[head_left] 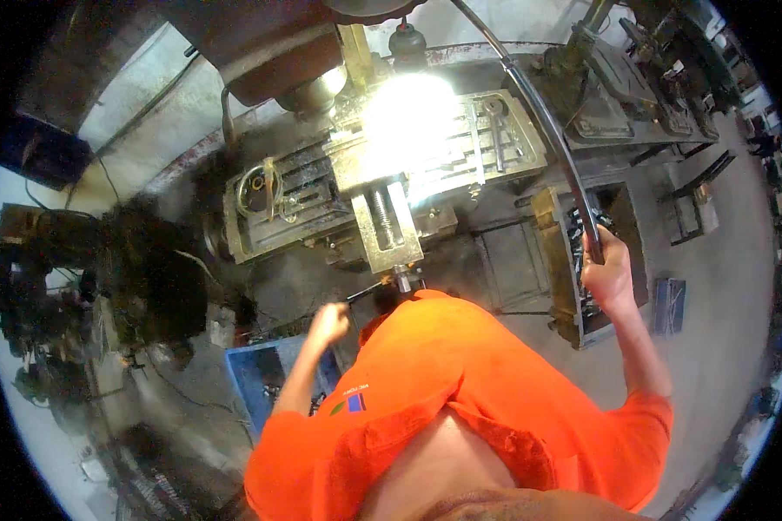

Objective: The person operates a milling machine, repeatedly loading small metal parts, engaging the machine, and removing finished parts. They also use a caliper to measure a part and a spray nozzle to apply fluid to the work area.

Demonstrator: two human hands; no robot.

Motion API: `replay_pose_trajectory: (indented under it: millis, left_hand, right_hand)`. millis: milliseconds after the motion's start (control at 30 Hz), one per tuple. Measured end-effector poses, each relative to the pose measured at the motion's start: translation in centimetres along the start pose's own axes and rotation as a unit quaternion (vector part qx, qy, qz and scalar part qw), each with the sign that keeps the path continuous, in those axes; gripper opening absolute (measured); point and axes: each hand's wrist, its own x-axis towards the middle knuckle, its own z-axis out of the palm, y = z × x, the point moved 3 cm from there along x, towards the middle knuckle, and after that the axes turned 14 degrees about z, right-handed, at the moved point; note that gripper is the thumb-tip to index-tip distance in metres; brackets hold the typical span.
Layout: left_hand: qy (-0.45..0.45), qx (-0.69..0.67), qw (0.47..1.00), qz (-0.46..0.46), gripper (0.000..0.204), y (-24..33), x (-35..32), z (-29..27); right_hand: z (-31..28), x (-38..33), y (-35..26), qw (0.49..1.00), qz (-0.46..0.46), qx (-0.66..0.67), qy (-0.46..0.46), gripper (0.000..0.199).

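Observation:
My right hand (pixel 608 267) is wrapped round the lower end of a long, curved metal lever (pixel 543 108) that comes down from the machine above. A machine vise (pixel 387 230) with an exposed screw sits on the slotted machine table (pixel 300 227). From its near end a thin handle rod (pixel 367 292) reaches out to the left. My left hand (pixel 330 323) is closed at the outer end of this rod; its fingers are small and partly blurred. Strong lamp glare (pixel 413 122) hides the vise jaws and whatever is between them.
Wrenches (pixel 497 135) and a coiled hose or wire (pixel 254 193) lie on the table. A crate of metal parts (pixel 569 300) stands at right, a blue bin (pixel 256 386) below my left arm. Another machine (pixel 599 87) is at the far right, dark machinery (pixel 148 278) at left.

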Motion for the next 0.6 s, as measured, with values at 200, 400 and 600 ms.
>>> replay_pose_trajectory:
  millis: [200, 400, 600]
  left_hand:
    - [-0.095, -0.044, 0.993, -0.05, 0.028, -3.9, -3.5, 9.7]
    - [-0.122, -0.004, 0.989, -0.079, 0.039, -3.0, -3.8, 9.7]
    - [-0.12, -0.004, 0.989, -0.09, 0.048, -2.9, -3.6, 9.8]
  right_hand:
    - [0.6, 0.6, 0.8, 1.0, -0.011, 0.006, 0.016, 0.011]
    - [0.8, 0.6, 0.8, 0.996, 0.001, 0.074, -0.049, 0.013]
    - [1.2, 1.3, 1.6, 0.995, -0.01, 0.082, -0.053, 0.02]
